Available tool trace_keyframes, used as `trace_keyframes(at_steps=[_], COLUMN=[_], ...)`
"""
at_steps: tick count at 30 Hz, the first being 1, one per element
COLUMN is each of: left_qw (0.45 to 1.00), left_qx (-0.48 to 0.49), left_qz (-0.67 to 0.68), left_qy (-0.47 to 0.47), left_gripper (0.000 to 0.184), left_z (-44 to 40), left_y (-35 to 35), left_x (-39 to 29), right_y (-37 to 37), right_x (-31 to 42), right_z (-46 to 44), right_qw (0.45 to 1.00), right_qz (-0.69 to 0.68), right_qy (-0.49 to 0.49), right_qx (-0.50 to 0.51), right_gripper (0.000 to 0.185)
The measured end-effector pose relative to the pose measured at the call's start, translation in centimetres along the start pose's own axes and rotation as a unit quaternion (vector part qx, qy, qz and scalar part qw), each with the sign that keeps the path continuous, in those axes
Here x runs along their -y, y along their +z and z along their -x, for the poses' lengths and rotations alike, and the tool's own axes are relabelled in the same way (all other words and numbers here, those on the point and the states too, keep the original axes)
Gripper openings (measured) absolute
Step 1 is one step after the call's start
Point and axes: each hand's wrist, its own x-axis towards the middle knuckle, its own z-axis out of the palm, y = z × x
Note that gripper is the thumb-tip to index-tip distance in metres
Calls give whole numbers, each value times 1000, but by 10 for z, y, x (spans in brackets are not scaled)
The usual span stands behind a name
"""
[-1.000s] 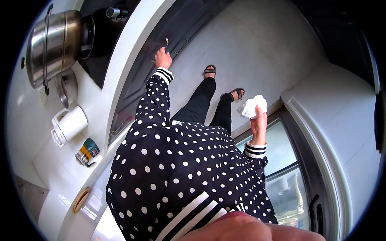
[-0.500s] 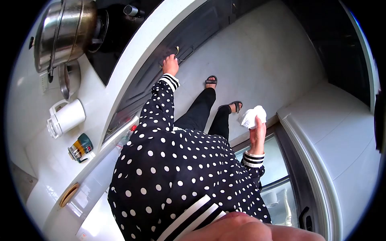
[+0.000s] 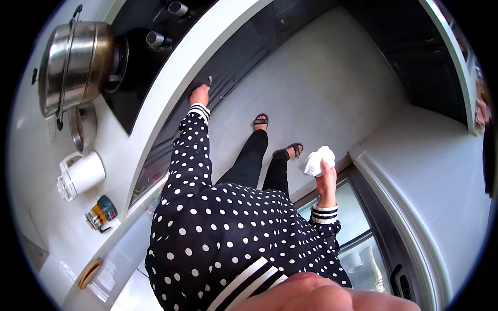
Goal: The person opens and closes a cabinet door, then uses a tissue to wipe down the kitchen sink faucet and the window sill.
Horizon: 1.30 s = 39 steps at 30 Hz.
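My left hand [image 3: 199,95] is closed around the handle [image 3: 209,81] of a dark cabinet door [image 3: 184,109] below the white counter. One end of that handle shows past the fingers. Held out over the floor on the other side, my right hand [image 3: 326,180] grips a crumpled white cloth [image 3: 319,161] between thumb and fingers. Whether it is fabric or thick paper, I cannot tell. A second handle [image 3: 228,89] sits on the neighbouring dark front, a little beyond my left hand.
On the counter [image 3: 116,166] to my left stand a large steel pot [image 3: 78,70], a smaller pan [image 3: 85,124], a white jug [image 3: 83,174] and a green-lidded glass container [image 3: 102,213]. A glazed door [image 3: 358,223] is at my right. My sandalled feet [image 3: 261,122] rest on grey floor.
The whole view has shifted slightly. My left hand, still at the handle, has moved a little left, closer to the counter. My right hand keeps hold of the white cloth.
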Motion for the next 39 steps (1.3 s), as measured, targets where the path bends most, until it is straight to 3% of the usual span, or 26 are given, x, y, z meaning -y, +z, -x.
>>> trace_keyframes(at_steps=[4, 6, 8, 10, 11, 12, 13, 14, 16, 18, 19, 22, 23, 26, 27, 28, 30, 31, 34, 35, 36, 38, 39], left_qw=[1000, 998, 991, 984, 948, 900, 820, 742, 641, 654, 675, 698, 693, 780, 799, 818, 843, 867, 811, 793, 781, 723, 719], left_qx=[4, -36, -132, -57, 5, 98, 268, 353, 464, 440, 398, 366, 347, 283, 260, 194, 62, 114, -58, -40, -27, -42, 57], left_qz=[-11, 3, -21, 53, 178, 311, 449, 518, 587, 569, 584, 559, 578, 462, 444, 419, 354, 325, 385, 390, 394, 403, 409], left_qy=[5, -49, 17, 161, 264, 288, 231, 239, 171, 235, 211, 257, 254, 314, 312, 343, 399, 361, 436, 467, 483, 559, 559], left_gripper=[26, 27, 30, 35, 43, 47, 45, 45, 41, 35, 25, 19, 17, 20, 26, 28, 31, 38, 53, 69, 73, 66, 60], left_z=[-6, 9, 37, 68, 86, 110, 146, 167, 221, 237, 245, 253, 258, 265, 268, 272, 282, 290, 290, 287, 291, 283, 273], left_y=[8, -7, -24, -44, -45, -37, -63, -58, -102, -100, -100, -110, -112, -135, -139, -143, -160, -181, -181, -185, -203, -213, -216], left_x=[5, -24, -69, -119, -144, -169, -208, -228, -274, -289, -297, -313, -320, -338, -344, -350, -361, -367, -376, -377, -381, -391, -396], right_y=[9, 12, 19, 13, 20, 31, 40, 50, 59, 62, 53, 39, 33, 21, 5, 8, 8, 9, 9, 10, 16, 31, 37], right_x=[10, 15, 22, 20, 31, 44, 55, 68, 89, 106, 109, 111, 115, 133, 134, 142, 159, 170, 200, 212, 221, 239, 247], right_z=[9, 13, 14, 3, 10, 22, 36, 50, 73, 90, 90, 96, 102, 118, 106, 114, 122, 129, 136, 138, 143, 151, 151], right_qw=[999, 997, 996, 978, 963, 943, 954, 960, 962, 960, 959, 919, 937, 919, 890, 850, 735, 700, 787, 805, 798, 778, 781], right_qz=[-8, -2, 50, 155, 213, 271, 244, 217, 187, 181, 217, 255, 227, 237, 298, 294, 370, 382, 288, 312, 343, 398, 397], right_qy=[-26, -48, -68, -136, -167, -191, -170, -151, -133, -135, -134, -296, -263, -314, -345, -438, -561, -594, -546, -501, -488, -465, -448], right_qx=[30, 52, 9, -25, -20, -16, 35, 88, 150, 165, 124, 56, 45, 19, 9, -14, -94, -108, 3, 52, 83, 142, 178], right_gripper=[39, 42, 39, 39, 37, 36, 35, 33, 31, 29, 25, 24, 23, 23, 22, 20, 18, 17, 17, 20, 21, 22, 22])
